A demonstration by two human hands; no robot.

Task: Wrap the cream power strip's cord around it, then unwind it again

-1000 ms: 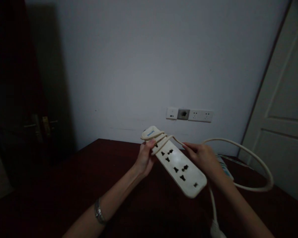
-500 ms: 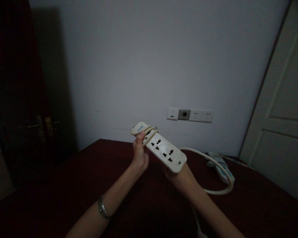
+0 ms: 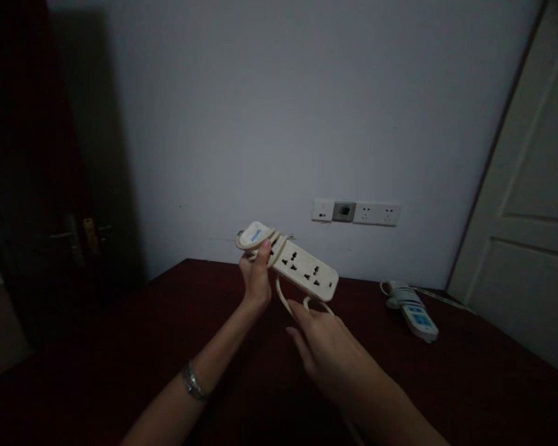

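Note:
My left hand [image 3: 257,279] grips a white power strip [image 3: 304,266] near its logo end, thumb on top, and keeps it raised above the dark red table. Its white cord [image 3: 283,294] is wound around that end in a few turns, and a loose length runs down to my right hand [image 3: 325,344]. The right hand sits below the strip's free end with its fingers curled on the cord. More of the cord hangs beneath the right wrist. A metal watch or bracelet [image 3: 193,381] is on my left wrist.
A second power strip [image 3: 418,317], its cord wrapped around it, lies at the right on the dark red table [image 3: 158,328]. Wall sockets [image 3: 376,214] are behind. A dark door [image 3: 23,186] stands at left, a pale door [image 3: 525,217] at right.
My right hand has come from behind the strip to below and in front of it, drawing the cord along. The wide cord loop at right is gone. The strip has shifted slightly left.

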